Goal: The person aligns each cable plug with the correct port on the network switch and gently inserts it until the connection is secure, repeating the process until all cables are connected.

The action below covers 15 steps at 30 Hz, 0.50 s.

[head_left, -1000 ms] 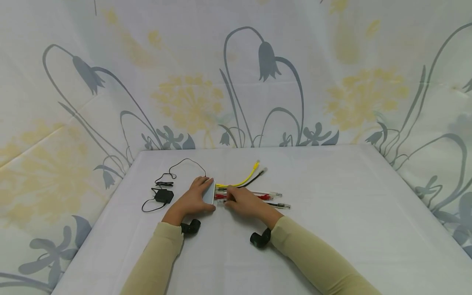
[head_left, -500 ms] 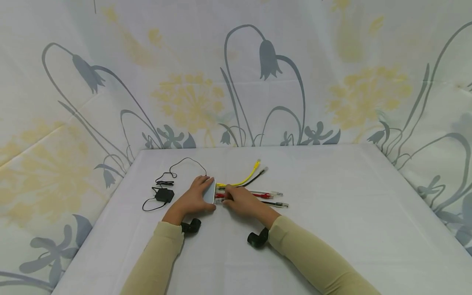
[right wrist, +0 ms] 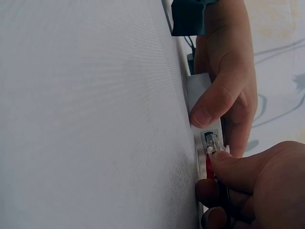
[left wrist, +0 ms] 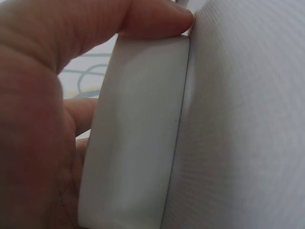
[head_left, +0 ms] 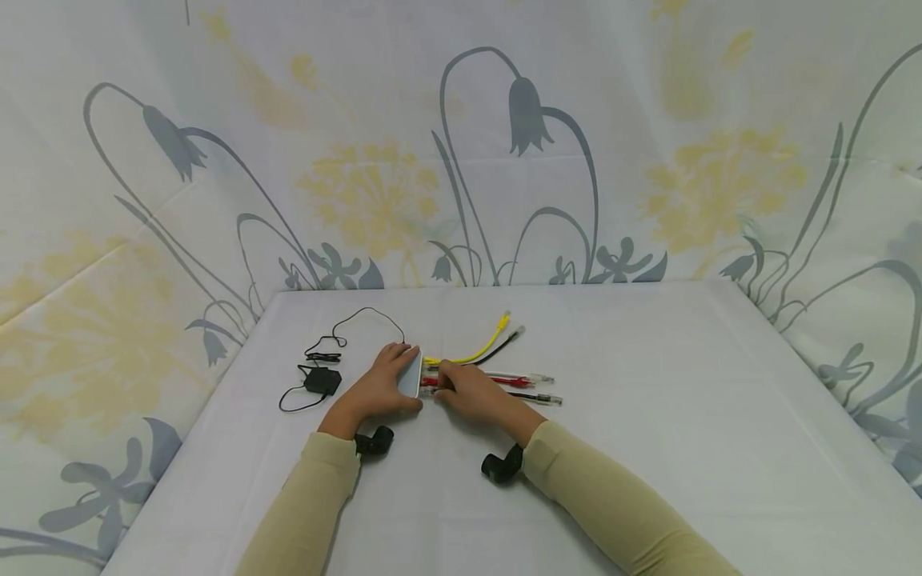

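A small white network switch (head_left: 409,380) lies on the white-covered table, its port side facing right. My left hand (head_left: 376,388) grips it from the left, thumb at the near end and fingers at the far end. The left wrist view shows the thumb against the white end wall (left wrist: 138,124). At the port side my right hand (head_left: 471,392) pinches the nearest black network cable (head_left: 536,398) close behind its plug. In the right wrist view the clear plug (right wrist: 217,142) is at the mouth of a port (right wrist: 208,135); how deep it sits I cannot tell.
Beyond that cable, red (head_left: 515,382), white (head_left: 536,378), another black (head_left: 502,346) and yellow (head_left: 479,353) cables extend rightward from the switch. To the left lies a black power adapter (head_left: 322,381), its thin cord reaching the switch's far side. A flowered cloth (head_left: 461,160) hangs behind.
My right hand and the nearest black cable have shifted slightly left, toward the switch. The left hand and the switch stay in place.
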Each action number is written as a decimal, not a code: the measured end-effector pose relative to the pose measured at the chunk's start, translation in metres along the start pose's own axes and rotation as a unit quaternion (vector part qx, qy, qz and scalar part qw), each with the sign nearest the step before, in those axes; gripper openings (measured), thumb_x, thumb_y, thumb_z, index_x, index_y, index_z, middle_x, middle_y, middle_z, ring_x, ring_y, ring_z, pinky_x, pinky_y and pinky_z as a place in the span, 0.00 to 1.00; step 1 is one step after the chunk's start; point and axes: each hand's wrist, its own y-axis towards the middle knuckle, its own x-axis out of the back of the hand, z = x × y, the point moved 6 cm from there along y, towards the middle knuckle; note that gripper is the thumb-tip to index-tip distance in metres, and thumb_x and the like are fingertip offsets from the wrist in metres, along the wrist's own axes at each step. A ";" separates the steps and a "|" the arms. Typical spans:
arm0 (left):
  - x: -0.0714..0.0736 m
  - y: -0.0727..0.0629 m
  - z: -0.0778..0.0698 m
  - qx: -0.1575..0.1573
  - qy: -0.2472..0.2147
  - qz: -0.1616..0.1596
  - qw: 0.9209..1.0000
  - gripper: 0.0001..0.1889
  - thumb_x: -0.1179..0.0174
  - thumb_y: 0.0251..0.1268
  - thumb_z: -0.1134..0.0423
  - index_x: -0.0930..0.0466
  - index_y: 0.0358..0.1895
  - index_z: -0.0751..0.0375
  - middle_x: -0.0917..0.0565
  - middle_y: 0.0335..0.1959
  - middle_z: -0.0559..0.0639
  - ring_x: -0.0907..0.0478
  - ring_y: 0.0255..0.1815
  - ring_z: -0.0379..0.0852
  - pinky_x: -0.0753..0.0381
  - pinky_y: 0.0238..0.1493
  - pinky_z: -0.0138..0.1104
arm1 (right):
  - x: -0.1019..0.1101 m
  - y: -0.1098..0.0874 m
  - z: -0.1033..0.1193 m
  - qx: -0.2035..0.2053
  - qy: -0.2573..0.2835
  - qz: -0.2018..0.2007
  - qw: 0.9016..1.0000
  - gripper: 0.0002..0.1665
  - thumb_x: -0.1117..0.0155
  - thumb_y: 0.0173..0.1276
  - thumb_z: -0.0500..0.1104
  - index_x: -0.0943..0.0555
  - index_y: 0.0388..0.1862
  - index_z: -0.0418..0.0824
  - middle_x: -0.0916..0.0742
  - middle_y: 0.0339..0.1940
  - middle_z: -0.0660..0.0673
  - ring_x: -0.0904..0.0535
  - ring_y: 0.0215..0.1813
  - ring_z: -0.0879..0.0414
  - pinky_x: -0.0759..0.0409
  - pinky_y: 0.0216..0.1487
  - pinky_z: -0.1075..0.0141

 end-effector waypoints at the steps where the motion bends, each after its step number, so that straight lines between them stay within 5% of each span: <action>1: 0.000 0.000 0.000 0.000 0.000 0.001 1.000 0.51 0.29 0.44 0.53 0.44 0.76 0.57 0.45 0.76 0.58 0.57 0.79 0.59 0.42 0.71 0.56 | 0.000 0.000 0.000 0.000 0.001 0.001 1.000 0.07 0.40 0.71 0.48 0.27 0.38 0.47 0.20 0.29 0.53 0.27 0.30 0.60 0.29 0.33 0.67; 15: -0.001 0.000 0.001 0.007 -0.004 0.003 1.000 0.51 0.29 0.45 0.53 0.44 0.76 0.56 0.45 0.77 0.57 0.58 0.79 0.59 0.43 0.72 0.56 | -0.002 0.002 0.001 0.002 -0.009 0.014 1.000 0.07 0.42 0.72 0.48 0.27 0.39 0.47 0.20 0.31 0.53 0.26 0.32 0.60 0.28 0.35 0.66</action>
